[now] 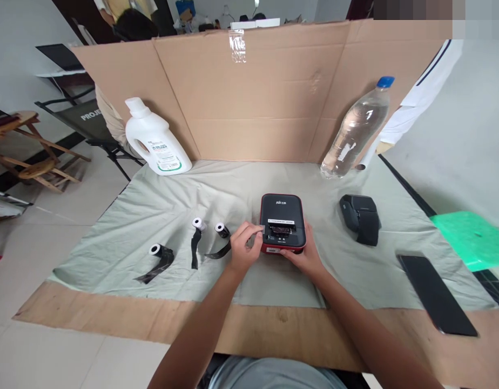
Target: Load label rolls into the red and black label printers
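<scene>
A small black and red thermal printer (282, 208) sits on the cloth in front of me, with a dark strip showing in its slot. My right hand (305, 254) grips its lower right side, thumb along the front edge. At the printer's left edge, my left hand (246, 244) has its fingers curled and pressed together; whatever is between the fingertips is hidden. To the left of that hand lie three partly unrolled paper rolls with black strips: a near one (222, 230), a middle one (196, 243) and a far left one (162, 256).
A white jug (154, 138) and a clear bottle (357, 132) lean against the cardboard screen (253, 102). On the right are a black device with a strap (361, 216), a black phone (438, 294) and a green plastic item (472, 237). A person's white sleeve (419, 92) shows behind the screen.
</scene>
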### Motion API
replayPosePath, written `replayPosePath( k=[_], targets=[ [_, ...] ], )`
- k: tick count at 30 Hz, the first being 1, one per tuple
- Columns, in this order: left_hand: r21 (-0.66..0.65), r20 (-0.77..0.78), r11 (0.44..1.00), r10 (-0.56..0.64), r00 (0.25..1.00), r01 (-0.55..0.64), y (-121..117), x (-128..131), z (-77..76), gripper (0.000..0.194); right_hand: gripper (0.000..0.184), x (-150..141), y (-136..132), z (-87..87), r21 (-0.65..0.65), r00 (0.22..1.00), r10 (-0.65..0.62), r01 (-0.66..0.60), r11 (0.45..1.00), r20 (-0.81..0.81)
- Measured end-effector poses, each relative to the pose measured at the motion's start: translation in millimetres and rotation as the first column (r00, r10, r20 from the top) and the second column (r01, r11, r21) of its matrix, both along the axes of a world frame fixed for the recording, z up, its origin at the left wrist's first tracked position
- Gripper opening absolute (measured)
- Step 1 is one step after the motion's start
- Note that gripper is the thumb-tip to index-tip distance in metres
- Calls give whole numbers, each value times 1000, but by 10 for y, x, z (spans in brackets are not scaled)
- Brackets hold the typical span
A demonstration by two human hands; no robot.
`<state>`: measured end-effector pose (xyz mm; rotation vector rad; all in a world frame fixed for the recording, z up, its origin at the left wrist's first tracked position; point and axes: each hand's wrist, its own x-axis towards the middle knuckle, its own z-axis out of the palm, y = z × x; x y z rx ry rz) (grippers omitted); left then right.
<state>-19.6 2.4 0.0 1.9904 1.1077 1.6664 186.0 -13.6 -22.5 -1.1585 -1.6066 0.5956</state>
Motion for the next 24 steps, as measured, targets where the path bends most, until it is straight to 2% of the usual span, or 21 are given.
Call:
replayPosePath(
  k=[2, 6, 9, 15, 18, 19, 21, 23, 24],
  targets=[
    [-15, 47, 999, -32, 998, 33, 31, 22, -18, 19, 102, 3, -2, -3, -8, 1000, 8, -8, 1000, 6],
    [-129, 179, 989, -43, 983, 66, 103, 79, -85, 38, 102, 7, -6, -4, -10, 1000, 13, -12, 1000, 5],
    [-188, 222, 977, -58, 973, 101, 131, 94, -134, 41, 106, 9, -2, 6, -20, 1000, 15, -15, 1000, 0],
    [-161, 248, 983, -51, 967, 93, 115, 103, -192, 41, 110, 5, -5, 4, -33, 1000, 12, -12, 999, 14],
    [-120, 233, 990, -42, 971, 72, 51, 102, -187, 31, 107, 36, -42, 42, -9, 999, -10, 10, 1000, 44],
    [-105, 220, 992, -40, 975, 64, 24, 99, -179, 27, 101, 58, -49, 82, 15, 999, -16, 15, 1000, 50],
    [-71, 193, 996, -44, 980, 59, -29, 91, -158, 21, 75, 118, -26, 214, 70, 998, -17, 12, 997, 57],
    [-41, 184, 997, -53, 982, 61, -65, 81, -141, 19, 47, 182, 74, 406, 88, 995, -24, 15, 996, 100],
    [-31, 186, 997, -57, 981, 64, -75, 77, -137, 19, 40, 206, 155, 515, 73, 987, -34, 23, 997, 154]
  ],
)
